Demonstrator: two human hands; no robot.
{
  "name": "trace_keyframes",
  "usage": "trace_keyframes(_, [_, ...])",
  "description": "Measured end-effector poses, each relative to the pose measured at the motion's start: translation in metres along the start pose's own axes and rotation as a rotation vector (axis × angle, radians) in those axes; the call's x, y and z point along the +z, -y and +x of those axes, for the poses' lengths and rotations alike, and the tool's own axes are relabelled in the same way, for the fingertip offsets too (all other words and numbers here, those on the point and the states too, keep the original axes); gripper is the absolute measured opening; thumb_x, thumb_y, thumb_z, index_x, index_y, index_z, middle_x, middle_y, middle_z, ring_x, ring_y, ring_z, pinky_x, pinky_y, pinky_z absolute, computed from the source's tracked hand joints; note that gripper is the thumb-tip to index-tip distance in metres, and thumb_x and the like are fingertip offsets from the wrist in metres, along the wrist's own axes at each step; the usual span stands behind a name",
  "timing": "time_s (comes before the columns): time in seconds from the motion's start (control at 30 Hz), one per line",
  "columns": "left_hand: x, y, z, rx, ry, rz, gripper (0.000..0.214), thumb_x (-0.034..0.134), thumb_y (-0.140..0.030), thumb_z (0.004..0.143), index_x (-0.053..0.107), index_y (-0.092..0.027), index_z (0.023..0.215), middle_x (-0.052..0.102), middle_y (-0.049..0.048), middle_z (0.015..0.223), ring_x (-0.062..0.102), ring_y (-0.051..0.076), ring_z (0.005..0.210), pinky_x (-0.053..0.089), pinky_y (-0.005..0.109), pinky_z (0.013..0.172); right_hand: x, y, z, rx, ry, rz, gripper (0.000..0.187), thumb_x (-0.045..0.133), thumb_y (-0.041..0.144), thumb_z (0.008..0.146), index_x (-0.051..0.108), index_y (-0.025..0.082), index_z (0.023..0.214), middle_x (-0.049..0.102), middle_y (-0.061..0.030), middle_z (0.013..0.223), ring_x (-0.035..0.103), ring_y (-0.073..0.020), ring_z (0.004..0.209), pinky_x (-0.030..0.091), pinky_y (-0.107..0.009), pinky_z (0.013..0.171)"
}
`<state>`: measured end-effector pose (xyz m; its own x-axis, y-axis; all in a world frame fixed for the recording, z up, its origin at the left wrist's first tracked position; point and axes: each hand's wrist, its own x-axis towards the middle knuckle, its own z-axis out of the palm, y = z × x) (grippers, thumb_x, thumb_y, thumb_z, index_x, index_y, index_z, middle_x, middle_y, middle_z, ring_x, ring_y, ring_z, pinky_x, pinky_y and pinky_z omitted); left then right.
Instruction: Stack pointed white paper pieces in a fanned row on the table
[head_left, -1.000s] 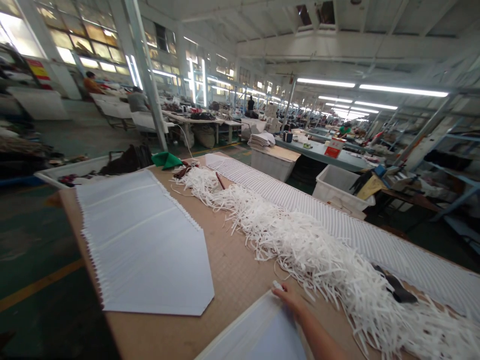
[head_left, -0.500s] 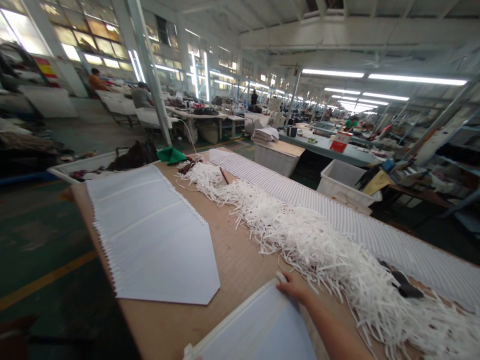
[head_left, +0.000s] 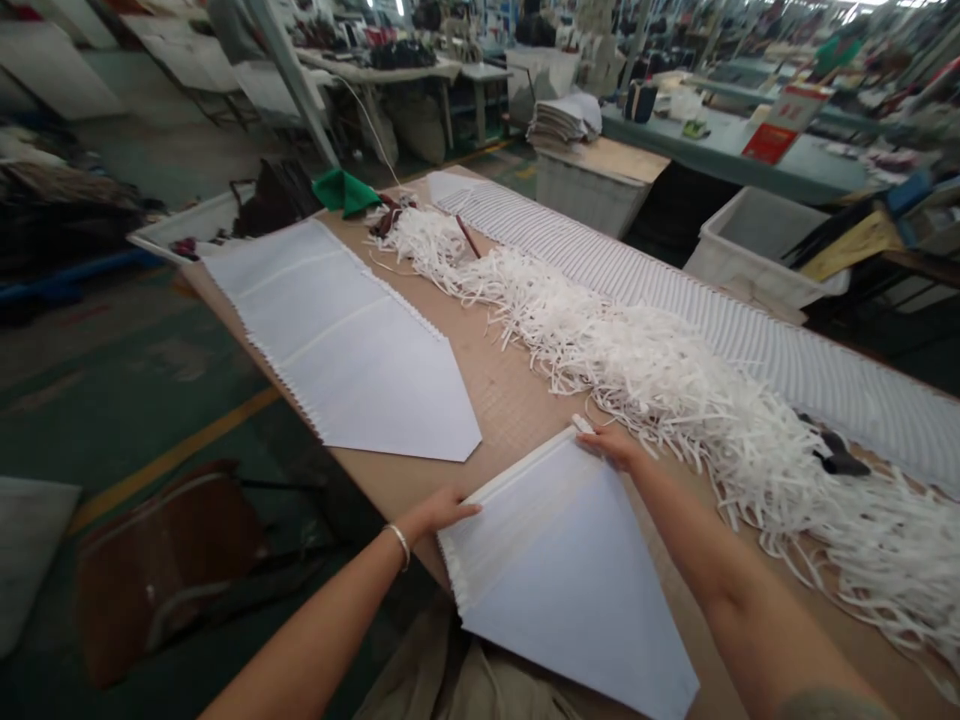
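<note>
head view: two hands (head_left: 450, 508) (head_left: 606, 444) in grip on one near stack (head_left: 559, 560), one far stack (head_left: 360, 350) beyond

- Two bare hands: left hand (head_left: 442, 510) and right hand (head_left: 609, 444)
- One bracelet (head_left: 403, 546)
- Two broad white pieces, a near piece (head_left: 566, 570) and a far piece (head_left: 364, 345), the layers in each too fine to count
- One heap of white strips (head_left: 645, 350), the strips far too many to count
- One long row of overlapping white sheets (head_left: 667, 290), also too many to count
- One green cloth (head_left: 346, 193)
- One dark red stick (head_left: 468, 237)
- Three white bins beside one brown desk (head_left: 502, 385): left bin (head_left: 159, 248), middle bin (head_left: 589, 195), right bin (head_left: 742, 265)
- One red-and-white box (head_left: 786, 123)
- One brown chair (head_left: 169, 565), blurred
</note>
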<state>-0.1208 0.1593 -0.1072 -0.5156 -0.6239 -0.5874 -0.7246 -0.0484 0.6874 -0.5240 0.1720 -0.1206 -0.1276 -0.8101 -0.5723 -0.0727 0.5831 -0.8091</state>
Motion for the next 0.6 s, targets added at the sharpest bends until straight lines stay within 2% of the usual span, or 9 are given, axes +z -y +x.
trace_keyframes(0.13, [0.013,-0.002,0.013,0.016,-0.019,0.091,0.015,0.066,-0.027,0.072,0.068,-0.013,0.075,0.070,0.0036,0.084,0.061,0.021,0.081,0.044,0.029,0.077,0.001,-0.005,0.009,-0.029,-0.005,0.001,0.034,0.080,0.034,0.063,0.069,0.012,0.088,0.067,0.0017,0.065,0.056,-0.0106,0.061,0.046,-0.023,0.063])
trace_keyframes(0.27, [0.025,0.002,0.007,0.005,-0.070,0.153,0.020,0.062,-0.031,0.078,0.069,-0.016,0.088,0.070,0.0061,0.094,0.061,0.024,0.091,0.042,0.030,0.082,-0.004,-0.011,0.016,-0.015,0.052,0.009,0.038,0.081,0.038,0.061,0.068,0.017,0.090,0.070,0.0008,0.073,0.060,-0.0139,0.065,0.050,-0.025,0.064])
trace_keyframes(0.37, [0.022,0.002,0.013,0.009,-0.039,0.176,0.023,0.060,-0.038,0.081,0.068,-0.017,0.083,0.069,0.0041,0.085,0.059,0.021,0.082,0.041,0.029,0.075,-0.006,-0.008,0.027,-0.002,0.089,-0.023,0.036,0.079,0.043,0.063,0.068,0.017,0.085,0.070,-0.0014,0.075,0.060,-0.0154,0.066,0.049,-0.026,0.061])
trace_keyframes(0.5, [0.016,0.003,0.026,0.012,-0.011,0.193,0.036,0.053,-0.045,0.084,0.058,-0.017,0.062,0.053,-0.0008,0.060,0.045,0.014,0.062,0.032,0.027,0.061,-0.003,0.000,0.047,-0.045,0.067,-0.110,0.033,0.081,0.043,0.060,0.064,0.018,0.072,0.059,0.0052,0.061,0.051,-0.0107,0.059,0.040,-0.020,0.055])
trace_keyframes(0.6, [0.019,0.011,0.025,0.016,-0.021,0.180,0.040,0.051,-0.049,0.084,0.052,-0.017,0.059,0.047,-0.0022,0.059,0.040,0.012,0.060,0.027,0.027,0.060,-0.002,0.002,0.052,-0.067,0.095,-0.140,0.038,0.082,0.049,0.061,0.063,0.018,0.072,0.058,0.0059,0.061,0.051,-0.0108,0.060,0.042,-0.020,0.056])
